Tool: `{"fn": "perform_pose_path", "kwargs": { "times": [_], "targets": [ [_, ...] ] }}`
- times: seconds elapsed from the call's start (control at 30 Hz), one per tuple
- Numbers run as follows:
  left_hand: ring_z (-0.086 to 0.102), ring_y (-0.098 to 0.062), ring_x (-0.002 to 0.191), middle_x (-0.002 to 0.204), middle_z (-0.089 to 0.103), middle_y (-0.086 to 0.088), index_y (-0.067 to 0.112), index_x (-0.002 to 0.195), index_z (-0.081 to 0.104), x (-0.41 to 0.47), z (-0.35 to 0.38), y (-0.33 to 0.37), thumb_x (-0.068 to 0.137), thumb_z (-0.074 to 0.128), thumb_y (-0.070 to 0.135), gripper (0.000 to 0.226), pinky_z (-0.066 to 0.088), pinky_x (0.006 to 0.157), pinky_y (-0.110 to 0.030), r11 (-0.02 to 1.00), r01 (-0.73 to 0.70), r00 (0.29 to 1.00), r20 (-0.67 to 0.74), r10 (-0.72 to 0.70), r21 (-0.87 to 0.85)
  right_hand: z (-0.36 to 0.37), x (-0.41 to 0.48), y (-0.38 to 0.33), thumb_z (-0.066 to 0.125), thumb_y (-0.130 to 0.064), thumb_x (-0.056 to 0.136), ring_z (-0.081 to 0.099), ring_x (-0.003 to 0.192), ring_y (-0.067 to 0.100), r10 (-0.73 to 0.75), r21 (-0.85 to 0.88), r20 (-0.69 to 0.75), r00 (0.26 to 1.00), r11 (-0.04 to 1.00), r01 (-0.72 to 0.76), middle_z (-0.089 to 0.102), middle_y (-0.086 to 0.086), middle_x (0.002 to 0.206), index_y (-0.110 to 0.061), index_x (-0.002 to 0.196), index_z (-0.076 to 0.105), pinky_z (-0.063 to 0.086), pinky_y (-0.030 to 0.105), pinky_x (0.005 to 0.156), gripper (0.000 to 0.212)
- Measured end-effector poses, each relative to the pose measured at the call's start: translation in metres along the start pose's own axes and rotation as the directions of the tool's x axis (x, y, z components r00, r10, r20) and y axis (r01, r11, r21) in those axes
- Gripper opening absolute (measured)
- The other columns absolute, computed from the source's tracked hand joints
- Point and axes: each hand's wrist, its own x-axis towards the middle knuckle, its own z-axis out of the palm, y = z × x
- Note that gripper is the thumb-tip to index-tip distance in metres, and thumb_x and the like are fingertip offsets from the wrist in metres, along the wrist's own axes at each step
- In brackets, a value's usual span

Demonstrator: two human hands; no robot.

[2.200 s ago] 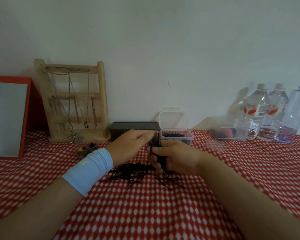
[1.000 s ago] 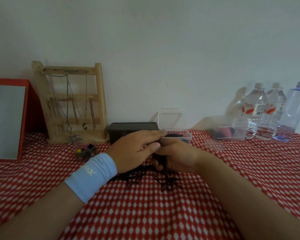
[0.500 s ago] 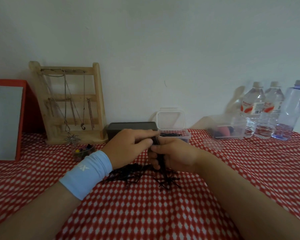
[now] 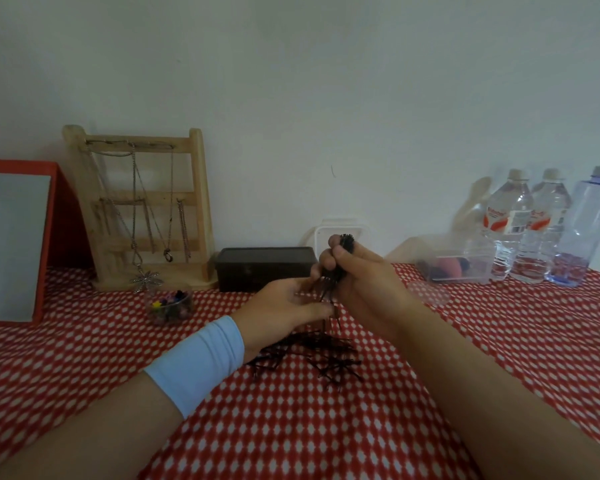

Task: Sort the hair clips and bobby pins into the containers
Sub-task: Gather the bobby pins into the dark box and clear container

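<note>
Hands: we count two, our left hand [image 4: 282,306], with a light-blue fabric wristband [image 4: 196,362] on its wrist, and our right hand [image 4: 368,278].
Right grip: our fingers and thumb curl tight round an upright bundle of thin black bobby pins [image 4: 340,263]. Its rounded ends stick out above the fist and its legs fan out below.
Left grip: wide, with the palm turned up and the fingers relaxed just under the bundle's lower ends. We cannot tell whether they touch.
Bobby pins: one bundle in the hand, and one loose pile of black bobby pins [image 4: 312,353] on the red-and-white checked tablecloth [image 4: 291,427] beneath both hands. Single pins are too blurred to count.
Containers: we count four.
- One dark rectangular lidded box [image 4: 265,268].
- One clear plastic tub with raised lid [image 4: 362,235], behind the right hand.
- One clear plastic tub holding pink and dark things [image 4: 459,268], to the right.
- One small clear cup of coloured clips [image 4: 170,306], to the left.

Bottles: three clear plastic water bottles [image 4: 548,230] at the far right.
Other: one wooden jewellery stand hung with chains [image 4: 142,209] and one red-framed panel [image 4: 14,244].
</note>
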Motion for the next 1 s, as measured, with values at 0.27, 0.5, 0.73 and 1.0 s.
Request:
{"fn": "perform_pose_path", "kwargs": {
  "times": [0.27,0.5,0.73,1.0],
  "targets": [
    [0.066,-0.004,0.099,0.104,0.073,0.009,0.03,0.102,0.073,-0.002,-0.015,0.005,0.088,0.069,0.019,0.019,0.048,0.099,-0.027,0.903,0.013,0.989,-0.136,0.05,0.429,0.005,0.001,0.001,0.037,-0.006,0.107,0.061,0.072,0.023,-0.076,-0.109,-0.14,0.987,0.992,0.061,0.053,0.002,0.067,-0.012,0.095,0.053,0.053,0.041,0.083,0.021],
    [0.064,-0.025,0.113,0.119,0.068,-0.02,-0.001,0.116,0.065,-0.004,0.008,0.016,0.096,0.044,-0.003,0.029,0.052,0.099,-0.038,0.897,0.114,0.993,0.072,-0.092,-0.426,0.009,0.0,0.001,0.039,-0.008,0.107,0.058,0.07,0.02,-0.136,-0.174,-0.134,0.982,0.978,0.112,0.053,0.002,0.071,-0.013,0.096,0.052,0.055,0.035,0.071,0.018],
    [0.051,-0.041,0.127,0.133,0.052,-0.035,-0.018,0.133,0.043,-0.007,0.0,0.025,0.091,0.037,-0.005,0.044,0.031,0.115,-0.049,0.507,0.268,0.962,0.258,-0.091,-0.819,0.008,-0.007,0.003,0.041,-0.012,0.107,0.064,0.077,0.011,-0.082,-0.467,-0.076,0.994,0.884,0.037,0.064,0.001,0.08,-0.012,0.101,0.056,0.053,0.02,0.072,0.017],
    [0.053,-0.042,0.122,0.127,0.054,-0.036,-0.02,0.13,0.043,-0.002,-0.007,0.022,0.092,0.038,-0.003,0.042,0.032,0.114,-0.05,0.368,0.238,0.971,0.226,-0.077,-0.899,0.005,-0.005,0.005,0.039,-0.01,0.107,0.062,0.075,0.009,-0.091,-0.519,-0.034,0.995,0.853,0.06,0.061,-0.001,0.073,-0.012,0.112,0.058,0.054,0.019,0.076,0.02]
  ]
}}
